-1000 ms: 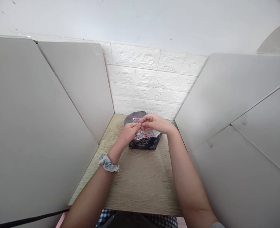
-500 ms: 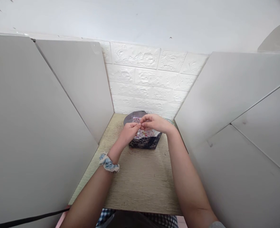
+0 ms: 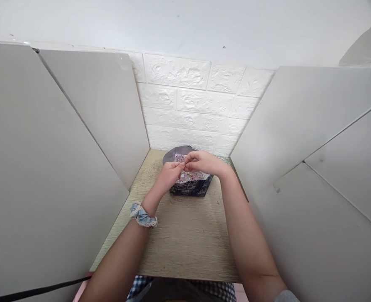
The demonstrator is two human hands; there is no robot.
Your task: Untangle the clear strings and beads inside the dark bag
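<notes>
My left hand [image 3: 170, 173] and my right hand [image 3: 204, 162] meet fingertip to fingertip above a dark patterned box [image 3: 187, 188]. Both are closed in a pinch; whatever sits between the fingers is too small to make out. Inside the box lie many small shiny beads [image 3: 190, 177] in pink, red and clear tones. A grey round-edged piece [image 3: 170, 156] stands at the back left of the box, partly hidden. Around my left wrist is a blue scrunchie [image 3: 143, 215] with lace edging.
The box stands on a wood-grain table [image 3: 188, 239] against a white brick-patterned wall [image 3: 185, 100]. White panels [image 3: 100, 105] rise at the left and right. Something clear and glittery [image 3: 225, 160] lies behind my right wrist.
The whole view has shifted very slightly. Both hands keep their pinch over the box, with barely any visible movement of the fingers.
</notes>
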